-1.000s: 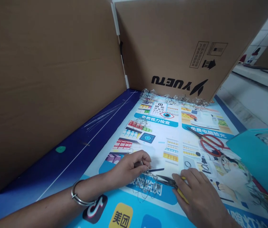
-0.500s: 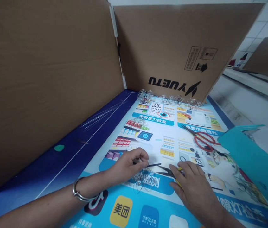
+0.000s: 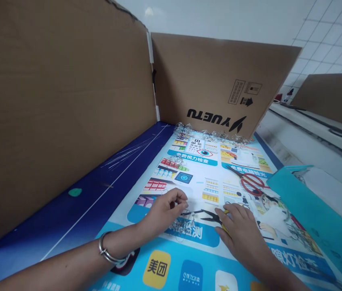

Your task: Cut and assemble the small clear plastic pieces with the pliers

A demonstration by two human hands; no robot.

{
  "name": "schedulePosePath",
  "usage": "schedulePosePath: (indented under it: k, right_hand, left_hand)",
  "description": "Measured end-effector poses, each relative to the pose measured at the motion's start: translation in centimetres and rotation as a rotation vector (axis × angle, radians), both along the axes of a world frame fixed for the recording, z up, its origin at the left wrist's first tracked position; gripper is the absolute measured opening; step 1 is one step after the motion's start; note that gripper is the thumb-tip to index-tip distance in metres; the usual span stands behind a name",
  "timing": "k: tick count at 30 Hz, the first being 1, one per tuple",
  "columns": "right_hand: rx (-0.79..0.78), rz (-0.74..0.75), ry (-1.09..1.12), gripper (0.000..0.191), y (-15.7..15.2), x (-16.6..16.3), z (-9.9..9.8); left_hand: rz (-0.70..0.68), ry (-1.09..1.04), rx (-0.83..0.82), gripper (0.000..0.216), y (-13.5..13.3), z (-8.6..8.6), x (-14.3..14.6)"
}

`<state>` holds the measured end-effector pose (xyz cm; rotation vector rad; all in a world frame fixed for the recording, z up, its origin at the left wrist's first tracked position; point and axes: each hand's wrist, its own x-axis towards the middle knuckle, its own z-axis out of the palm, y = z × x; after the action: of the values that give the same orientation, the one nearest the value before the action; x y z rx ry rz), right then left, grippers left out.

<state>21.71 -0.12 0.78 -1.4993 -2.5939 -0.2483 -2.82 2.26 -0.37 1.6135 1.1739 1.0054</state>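
My left hand [image 3: 171,208] is closed in a pinch, thumb against fingers, over a small tangle of clear and silvery wire pieces [image 3: 184,226]. What sits between its fingertips is too small to make out. A thin dark strip [image 3: 197,211] shows just beyond those fingertips. In my right hand [image 3: 240,226] are pliers [image 3: 212,216] with dark pointed jaws and yellow handles, mostly covered by the fingers. Their jaws are spread apart and point left, near the end of the dark strip.
Red-handled scissors [image 3: 252,184] lie ahead on the right, beside a teal folder [image 3: 316,210]. More wire pieces [image 3: 213,135] line the foot of the back cardboard panel [image 3: 219,76]. A tall cardboard panel [image 3: 62,101] stands left. A green bit [image 3: 75,192] lies on the blue surface.
The view has tilted upward and shifted right. The pliers' jaws are now nearer the left fingertips and spread a little wider. Left hand keeps its pinch.
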Motion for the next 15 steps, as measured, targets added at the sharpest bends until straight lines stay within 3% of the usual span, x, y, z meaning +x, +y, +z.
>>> schedulePosePath:
  k: [3, 7, 15]
  right_hand:
    - [0.025, 0.043, 0.071, 0.032, -0.7, -0.7, 0.4]
    - [-0.053, 0.151, 0.178, 0.036, -2.0, -2.8, 0.9]
    - [-0.095, 0.255, 0.15, 0.032, -2.2, -6.2, 0.4]
  left_hand:
    - [0.019, -0.04, -0.024, 0.008, -0.1, 0.2, 0.1]
    - [0.02, -0.082, -0.037, 0.008, -0.1, -0.1, 0.2]
    - [0.048, -0.105, -0.034, 0.009, -0.2, -0.2, 0.2]
